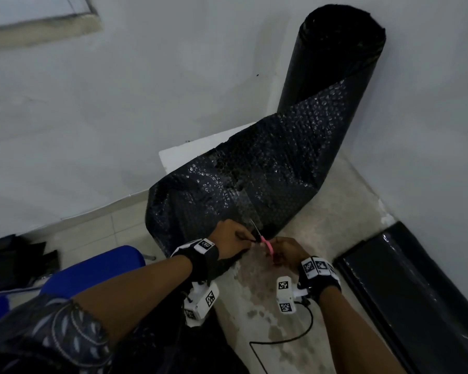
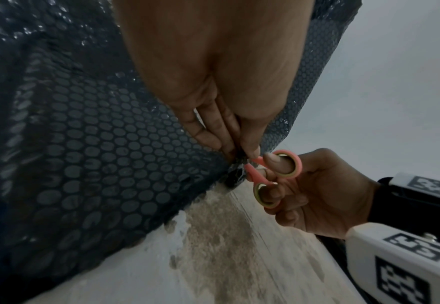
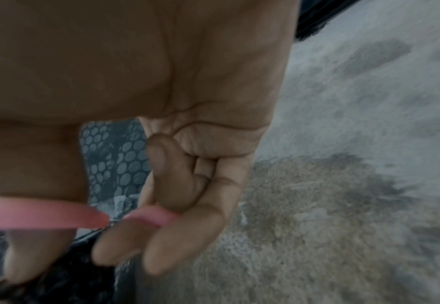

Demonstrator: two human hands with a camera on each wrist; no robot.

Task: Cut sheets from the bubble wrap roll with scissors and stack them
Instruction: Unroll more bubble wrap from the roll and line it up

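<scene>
We see a tall roll of black bubble wrap [image 1: 333, 66] standing upright in the wall corner, its loose sheet [image 1: 243, 182] trailing down to the floor. Small pink-handled scissors [image 2: 273, 176] sit at the sheet's near edge, blades pointing into it.

The left hand [image 2: 221, 82] pinches the lower edge of the black bubble wrap [image 2: 83, 164] between thumb and fingers. Just beside it, the right hand [image 2: 317, 195] holds pink scissors [image 2: 273, 176], thumb and finger through the loops, above the stained floor [image 2: 213, 257].
</scene>
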